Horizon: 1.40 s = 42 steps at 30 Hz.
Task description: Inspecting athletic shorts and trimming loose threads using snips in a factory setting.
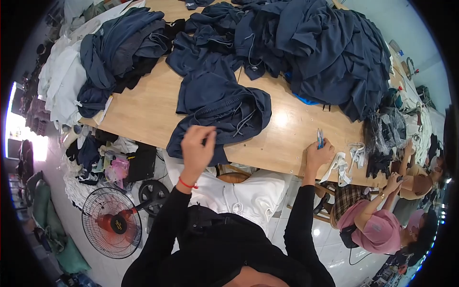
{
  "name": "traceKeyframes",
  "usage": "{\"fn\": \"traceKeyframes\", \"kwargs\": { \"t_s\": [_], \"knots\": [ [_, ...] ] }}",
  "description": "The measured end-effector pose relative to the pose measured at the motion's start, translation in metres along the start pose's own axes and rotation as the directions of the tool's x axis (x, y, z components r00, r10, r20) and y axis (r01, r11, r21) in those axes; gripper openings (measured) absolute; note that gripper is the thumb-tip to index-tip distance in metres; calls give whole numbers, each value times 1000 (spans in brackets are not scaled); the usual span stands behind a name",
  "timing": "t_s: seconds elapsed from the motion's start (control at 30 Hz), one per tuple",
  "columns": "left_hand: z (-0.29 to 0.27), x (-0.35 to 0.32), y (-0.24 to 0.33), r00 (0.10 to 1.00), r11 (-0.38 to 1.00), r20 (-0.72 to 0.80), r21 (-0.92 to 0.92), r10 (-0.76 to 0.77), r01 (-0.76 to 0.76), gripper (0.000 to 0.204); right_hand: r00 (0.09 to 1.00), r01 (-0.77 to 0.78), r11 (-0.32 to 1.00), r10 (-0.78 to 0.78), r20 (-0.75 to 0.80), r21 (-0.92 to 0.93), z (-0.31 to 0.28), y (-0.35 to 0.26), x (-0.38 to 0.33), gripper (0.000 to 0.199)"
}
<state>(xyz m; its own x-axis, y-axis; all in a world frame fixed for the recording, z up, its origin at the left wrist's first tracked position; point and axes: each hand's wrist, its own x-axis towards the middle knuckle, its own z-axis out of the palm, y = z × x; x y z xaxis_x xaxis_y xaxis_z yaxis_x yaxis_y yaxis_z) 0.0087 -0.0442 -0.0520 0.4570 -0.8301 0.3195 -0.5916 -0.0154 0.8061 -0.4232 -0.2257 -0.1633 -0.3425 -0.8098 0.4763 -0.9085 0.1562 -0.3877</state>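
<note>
Hands up at table edge: our left hand (197,146) pinches navy garment (224,112) hem (fingers curled), our right hand (319,154) closed around small blue snips (320,138) resting on wooden table (143,112).

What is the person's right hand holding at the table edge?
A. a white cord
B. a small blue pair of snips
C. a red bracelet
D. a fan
B: the right hand rests on the wooden table with a small blue pair of snips sticking up from its grip.
</note>
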Motion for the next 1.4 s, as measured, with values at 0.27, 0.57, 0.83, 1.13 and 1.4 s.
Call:
{"fn": "traceKeyframes", "kwargs": {
  "t_s": [0.27,0.57,0.83,1.13,1.4],
  "knots": [
    [-22,17,-39,964,978,-214,104,-156,182,36,964,264,883,-257,-70,387,-31,-110,-19,34],
    [-7,14,-62,901,901,56,-41,-430,433,26,554,-226,846,-296,778,483,-9,-232,-34,31],
    [-76,60,-11,797,-438,570,-780,-200,448,32,494,-812,-564,-526,692,152,-90,-186,34,31],
    [-118,152,122,856,-396,404,-764,322,509,23,672,-729,-665,-652,351,160,-213,-200,121,28],
    [-115,59,70,899,15,430,-901,-82,433,33,652,-717,-573,-352,672,397,-215,-137,31,21]
  ]
}}
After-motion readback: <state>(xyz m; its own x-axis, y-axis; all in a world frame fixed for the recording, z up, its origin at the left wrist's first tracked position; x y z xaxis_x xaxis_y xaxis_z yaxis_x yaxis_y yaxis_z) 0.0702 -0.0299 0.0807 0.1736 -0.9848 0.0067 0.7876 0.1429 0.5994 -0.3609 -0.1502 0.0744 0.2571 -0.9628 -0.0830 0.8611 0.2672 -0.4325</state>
